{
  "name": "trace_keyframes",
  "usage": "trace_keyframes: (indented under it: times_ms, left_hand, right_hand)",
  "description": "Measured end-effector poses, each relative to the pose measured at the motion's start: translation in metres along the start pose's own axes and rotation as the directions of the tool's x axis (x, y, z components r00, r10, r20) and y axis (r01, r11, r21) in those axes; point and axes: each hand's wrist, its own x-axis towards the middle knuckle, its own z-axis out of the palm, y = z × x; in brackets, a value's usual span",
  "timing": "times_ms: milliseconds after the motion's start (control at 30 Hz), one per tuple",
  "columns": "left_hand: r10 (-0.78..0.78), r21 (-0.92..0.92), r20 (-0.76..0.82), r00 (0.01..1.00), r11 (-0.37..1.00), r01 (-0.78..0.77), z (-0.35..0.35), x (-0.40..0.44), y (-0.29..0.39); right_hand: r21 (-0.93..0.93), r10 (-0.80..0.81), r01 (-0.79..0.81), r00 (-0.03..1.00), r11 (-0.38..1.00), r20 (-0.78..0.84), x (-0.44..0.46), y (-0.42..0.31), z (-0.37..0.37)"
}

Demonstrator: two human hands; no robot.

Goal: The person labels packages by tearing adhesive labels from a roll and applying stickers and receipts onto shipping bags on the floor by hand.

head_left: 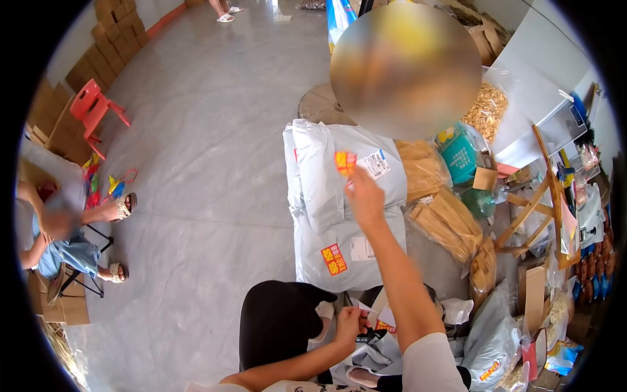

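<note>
My right hand [367, 199] reaches forward over a grey plastic mailing bag [317, 170], its fingers pinched at the edge of a red-and-yellow sticker [345, 163]. The sticker is slightly blurred; whether it touches the bag I cannot tell. Beside it on the bag is a white shipping label [375, 164]. A second grey bag [310, 245] lies nearer to me, bearing a red-and-yellow sticker [334, 260] and a white label [361, 248]. Close to my lap, my left hand [351, 325] is closed on white paper [363, 306]. Another red-and-yellow print [384, 325] shows beside it, partly hidden.
Clear bags of dried tan goods [447, 222] lie right of the mailing bags. A wooden frame [548, 189] stands further right. More packages [493, 346] are at lower right. At left are a red chair [95, 108] and a seated person [59, 242]. Cardboard boxes line the wall.
</note>
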Motion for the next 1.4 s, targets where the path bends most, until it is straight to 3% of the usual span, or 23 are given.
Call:
trace_keyframes:
  times_ms: [33,100,133,200,233,333,400,533,633,733,800,833,900,933,967,1033,1100,1167,1233,1300,1333,1400]
  left_hand:
    - [-0.003,0.002,-0.003,1.0,1.0,0.003,0.002,0.001,0.002]
    - [-0.014,0.002,0.002,1.0,1.0,0.014,0.005,0.002,0.005]
    - [-0.015,-0.014,0.014,1.0,1.0,0.015,0.005,0.003,0.006]
    - [-0.02,-0.003,0.0,1.0,1.0,0.02,0.01,0.002,0.013]
    - [-0.023,0.01,-0.008,1.0,1.0,0.023,0.011,0.001,0.016]
    - [-0.009,0.032,0.008,1.0,0.999,0.009,0.01,0.004,0.019]
    - [-0.01,0.036,0.014,1.0,0.999,0.009,0.011,0.004,0.02]
    - [-0.011,0.019,0.03,0.999,1.0,0.01,0.011,0.003,0.019]
    - [0.028,-0.005,0.003,1.0,1.0,-0.028,0.009,0.004,0.014]
    - [0.082,0.011,-0.032,0.996,0.997,-0.082,0.003,0.006,0.012]
    - [0.122,0.013,-0.058,0.991,0.993,-0.121,-0.003,0.006,0.009]
    - [0.139,0.035,-0.057,0.989,0.99,-0.137,-0.004,0.005,0.008]
    - [0.23,0.123,-0.063,0.971,0.968,-0.221,0.003,-0.001,0.005]
    - [0.265,0.182,-0.004,0.964,0.948,-0.26,0.003,0.0,-0.001]
    - [0.296,0.239,0.058,0.953,0.923,-0.301,0.002,-0.001,-0.006]
    - [0.063,0.203,0.262,0.963,0.972,-0.119,0.007,-0.014,-0.01]
    - [-0.108,0.327,0.36,0.926,0.945,-0.017,0.008,-0.021,-0.019]
    - [-0.187,0.375,0.431,0.883,0.927,0.013,0.005,-0.022,-0.034]
    - [-0.232,0.456,0.388,0.892,0.89,0.033,0.009,-0.026,-0.04]
    - [-0.256,0.516,0.352,0.9,0.855,0.041,0.012,-0.026,-0.045]
    - [-0.213,0.491,0.339,0.916,0.871,0.02,0.013,-0.023,-0.047]
    - [-0.163,0.465,0.301,0.94,0.885,0.005,0.017,-0.023,-0.049]
  right_hand:
    - [0.002,0.004,-0.004,1.0,1.0,0.002,-0.007,0.009,0.022]
    - [-0.168,-0.024,0.094,0.926,0.981,0.377,-0.02,0.018,0.055]
    - [-0.164,-0.02,0.089,0.925,0.982,0.38,-0.023,0.021,0.062]
    - [0.081,0.003,-0.029,0.951,0.996,0.308,-0.026,0.024,0.07]
    - [0.079,0.013,-0.039,0.949,0.996,0.315,-0.02,0.019,0.067]
    - [0.056,0.131,-0.154,0.946,0.986,0.295,-0.002,0.018,0.072]
    - [-0.04,0.119,-0.114,0.866,0.993,0.486,0.003,0.024,0.088]
    - [-0.043,0.132,-0.125,0.906,0.991,0.401,-0.017,0.024,0.093]
    - [-0.215,0.272,-0.187,0.824,0.958,0.496,-0.052,0.019,0.076]
    - [-0.177,0.206,-0.129,0.819,0.976,0.536,-0.085,0.027,0.051]
    - [0.22,-0.075,-0.087,0.768,0.972,0.636,-0.118,0.039,0.023]
    - [0.184,-0.021,-0.129,0.765,0.974,0.644,-0.14,0.041,-0.001]
    - [0.486,0.036,-0.545,0.69,0.683,0.723,-0.163,0.021,-0.074]
    - [0.374,0.085,-0.794,0.466,0.478,0.881,-0.187,0.022,-0.091]
    - [0.362,0.133,-0.815,0.463,0.452,0.876,-0.21,0.021,-0.109]
    - [0.24,0.243,-0.914,0.327,0.328,0.913,-0.243,0.005,-0.144]
    - [0.299,0.349,-0.934,0.35,0.194,0.869,-0.284,-0.002,-0.159]
    - [0.358,0.403,-0.874,0.472,0.327,0.784,-0.317,-0.001,-0.167]
    - [0.381,0.465,-0.861,0.504,0.338,0.727,-0.343,0.0,-0.173]
    - [0.248,0.726,-0.796,0.606,0.553,0.326,-0.373,0.011,-0.17]
    - [0.37,0.888,-0.898,0.354,0.236,0.294,-0.382,0.019,-0.174]
    - [0.645,0.977,-0.764,0.153,0.024,0.146,-0.403,0.036,-0.192]
